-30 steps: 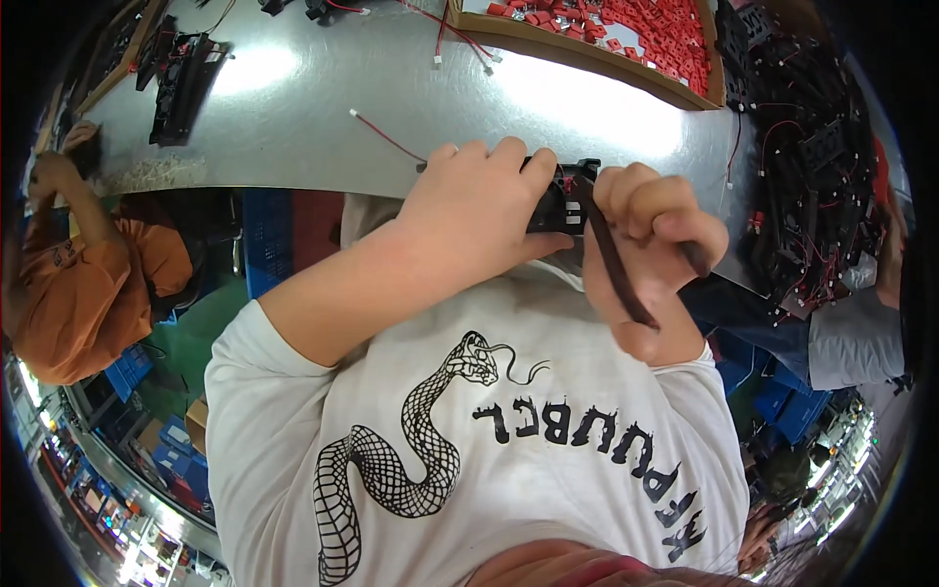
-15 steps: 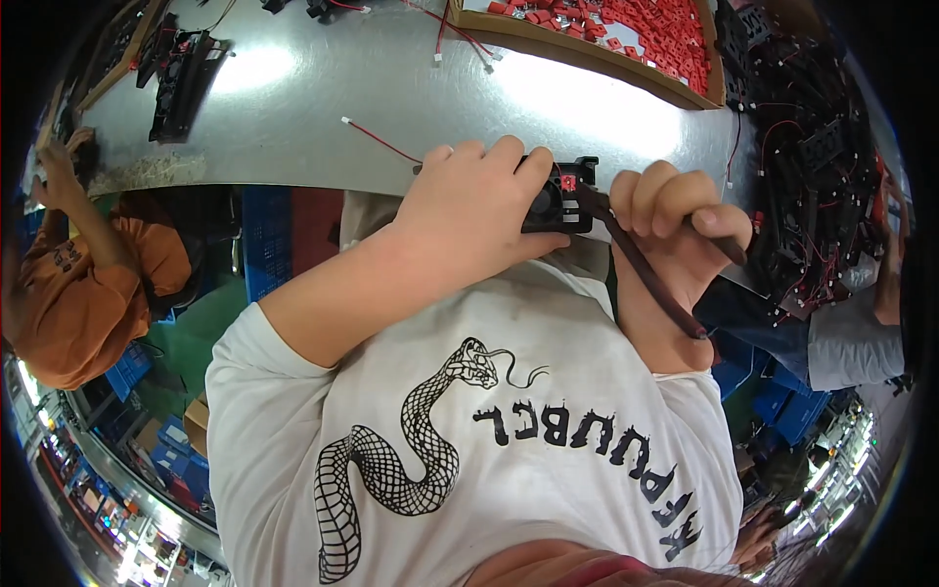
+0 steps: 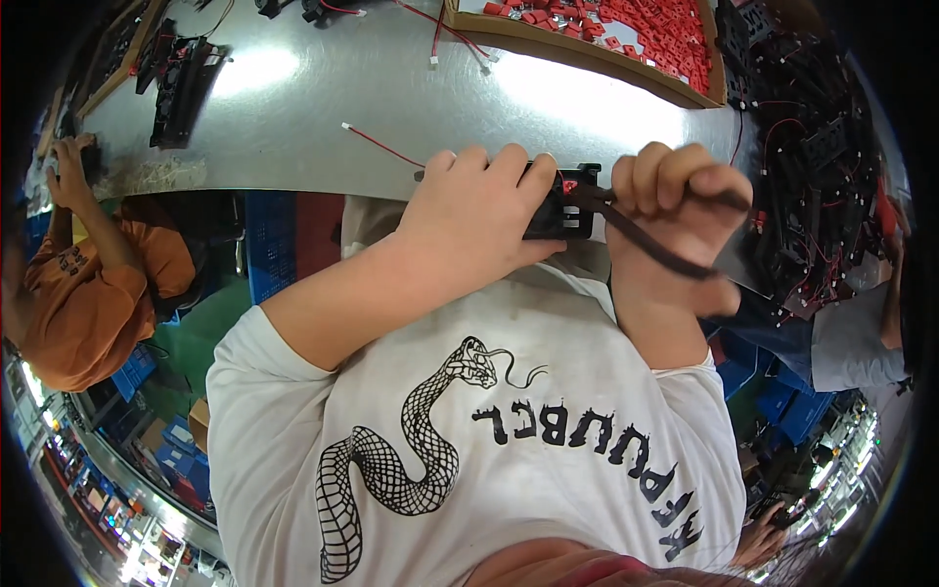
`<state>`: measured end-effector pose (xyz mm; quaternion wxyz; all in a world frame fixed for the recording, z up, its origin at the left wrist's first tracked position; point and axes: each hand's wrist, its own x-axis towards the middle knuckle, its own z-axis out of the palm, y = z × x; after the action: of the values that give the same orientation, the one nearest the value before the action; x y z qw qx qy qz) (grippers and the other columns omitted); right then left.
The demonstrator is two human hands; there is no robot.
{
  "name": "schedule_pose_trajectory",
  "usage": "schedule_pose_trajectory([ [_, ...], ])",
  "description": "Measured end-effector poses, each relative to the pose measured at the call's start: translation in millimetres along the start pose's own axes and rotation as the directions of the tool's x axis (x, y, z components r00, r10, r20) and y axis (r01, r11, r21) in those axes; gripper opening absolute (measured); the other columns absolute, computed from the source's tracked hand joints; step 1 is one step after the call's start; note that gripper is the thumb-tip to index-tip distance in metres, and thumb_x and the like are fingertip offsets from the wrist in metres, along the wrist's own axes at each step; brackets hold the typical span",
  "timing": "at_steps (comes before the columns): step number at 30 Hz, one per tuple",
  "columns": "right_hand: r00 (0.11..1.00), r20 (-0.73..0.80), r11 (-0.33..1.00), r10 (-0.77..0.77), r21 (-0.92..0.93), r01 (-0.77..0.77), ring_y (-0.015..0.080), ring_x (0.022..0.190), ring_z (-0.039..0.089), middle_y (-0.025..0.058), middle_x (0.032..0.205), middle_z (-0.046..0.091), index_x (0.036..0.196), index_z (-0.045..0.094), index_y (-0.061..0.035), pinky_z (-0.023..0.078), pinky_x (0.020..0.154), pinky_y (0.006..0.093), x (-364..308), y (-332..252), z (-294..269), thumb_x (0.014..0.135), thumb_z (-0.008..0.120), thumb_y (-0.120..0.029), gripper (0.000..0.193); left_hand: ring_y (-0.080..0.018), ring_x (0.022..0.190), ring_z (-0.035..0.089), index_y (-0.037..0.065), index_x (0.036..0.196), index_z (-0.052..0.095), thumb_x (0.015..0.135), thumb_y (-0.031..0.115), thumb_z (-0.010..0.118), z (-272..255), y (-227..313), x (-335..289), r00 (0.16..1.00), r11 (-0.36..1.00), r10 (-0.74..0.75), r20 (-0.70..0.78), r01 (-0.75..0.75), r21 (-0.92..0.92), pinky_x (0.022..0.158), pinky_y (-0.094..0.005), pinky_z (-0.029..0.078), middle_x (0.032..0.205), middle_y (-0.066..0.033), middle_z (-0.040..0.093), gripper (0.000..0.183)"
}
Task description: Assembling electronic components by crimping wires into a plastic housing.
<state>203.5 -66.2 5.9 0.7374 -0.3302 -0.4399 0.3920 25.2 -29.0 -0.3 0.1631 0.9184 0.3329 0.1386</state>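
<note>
My left hand (image 3: pixel 479 201) is closed around a black plastic housing (image 3: pixel 579 220) at the table's near edge, covering most of it. A small red piece (image 3: pixel 569 186) sits on the housing's uncovered right part. From under the left hand a thin red wire (image 3: pixel 383 145) with a white plug runs out to the upper left. My right hand (image 3: pixel 680 201) grips dark-handled pliers (image 3: pixel 657 252), somewhat blurred, with the handles spread apart. Their jaws reach the red piece; whether they pinch it I cannot tell.
Beyond my hands stands a cardboard tray (image 3: pixel 587 54) of small red parts. Black housings with wires (image 3: pixel 812 196) are heaped at the right, and another black assembly (image 3: pixel 181 98) lies at the left. Several loose wires (image 3: pixel 435 39) lie by the tray. A co-worker in orange (image 3: pixel 103 284) sits at the left.
My right hand has turned the pliers, so the lower handle has swung up and the jaws have moved from beside the red piece onto it. The left hand keeps its hold.
</note>
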Motion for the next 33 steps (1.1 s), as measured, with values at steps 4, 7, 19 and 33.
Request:
schedule_pose_trajectory([
  [4,0.997,-0.031,0.996,0.073,0.055,-0.071,0.0147,0.075,0.037,0.0014,0.09,0.041,0.12,0.051,-0.017,0.03,0.064,0.0301,1.0,-6.7,2.4,0.059,0.071,-0.09,0.098,-0.0253,0.082,0.063,0.01,0.12,0.061,0.074,0.05,0.082,0.4,-2.3,-2.1,1.0,0.999,0.005,-0.017,-0.004,0.047,0.071,-0.0406,0.047,0.096,-0.0055,0.059,0.065],
  [7,0.972,0.224,0.985,-0.073,0.167,0.035,0.0152,0.078,0.038,0.0015,0.093,0.041,0.128,0.052,-0.0185,0.031,0.066,0.0308,9.0,-7.6,-24.6,0.055,0.073,-0.092,0.106,-0.0254,0.082,0.063,0.01,0.122,0.061,0.074,0.05,0.082,-0.1,-4.5,-0.6,0.999,0.999,0.023,-0.024,-0.022,0.029,0.071,-0.0406,0.047,0.097,-0.0055,0.059,0.066],
  [19,0.862,0.473,0.967,-0.182,0.244,0.07,0.0189,0.081,0.043,0.0084,0.099,0.049,0.12,0.045,-0.0109,0.036,0.068,0.0321,21.2,5.5,-30.4,0.07,0.08,-0.076,0.09,-0.0256,0.084,0.063,0.01,0.123,0.06,0.074,0.051,0.082,0.8,-3.6,-0.8,1.0,1.0,0.011,-0.007,-0.011,0.029,0.073,-0.0404,0.047,0.097,-0.0051,0.059,0.067],
  [33,0.875,0.454,0.968,-0.168,0.242,0.061,0.0169,0.076,0.041,0.0082,0.097,0.048,0.118,0.044,-0.0088,0.033,0.064,0.0311,23.6,9.0,-29.1,0.069,0.077,-0.08,0.093,-0.0255,0.083,0.063,0.009,0.122,0.061,0.075,0.051,0.081,-1.8,-4.0,-0.3,1.0,1.0,0.016,0.003,-0.016,0.024,0.073,-0.04,0.047,0.098,-0.0058,0.06,0.066],
])
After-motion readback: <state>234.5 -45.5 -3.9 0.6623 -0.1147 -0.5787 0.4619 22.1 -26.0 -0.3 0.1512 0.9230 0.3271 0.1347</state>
